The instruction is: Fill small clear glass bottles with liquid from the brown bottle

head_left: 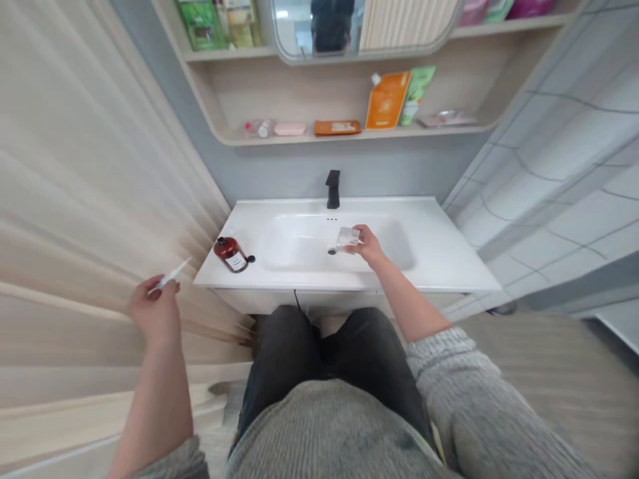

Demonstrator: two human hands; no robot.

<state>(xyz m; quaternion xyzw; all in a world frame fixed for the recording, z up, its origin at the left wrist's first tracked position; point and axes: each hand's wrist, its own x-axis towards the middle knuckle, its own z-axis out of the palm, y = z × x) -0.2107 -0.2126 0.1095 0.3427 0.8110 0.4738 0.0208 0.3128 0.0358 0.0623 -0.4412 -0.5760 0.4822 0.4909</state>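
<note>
My left hand is raised beyond the left edge of the white washbasin, its fingers closed around a slim white stick-like item. The item's exact kind is hard to tell. My right hand is over the basin and grips a small clear plastic packet. Just below the packet is the dark basin drain. A dark red bottle with a white label lies on the counter's left side, out of reach of both hands.
A black faucet rises at the basin's back edge. Wooden shelves above hold several toiletries, below a rounded mirror. A pale curtain hangs on the left, and tiled wall runs along the right.
</note>
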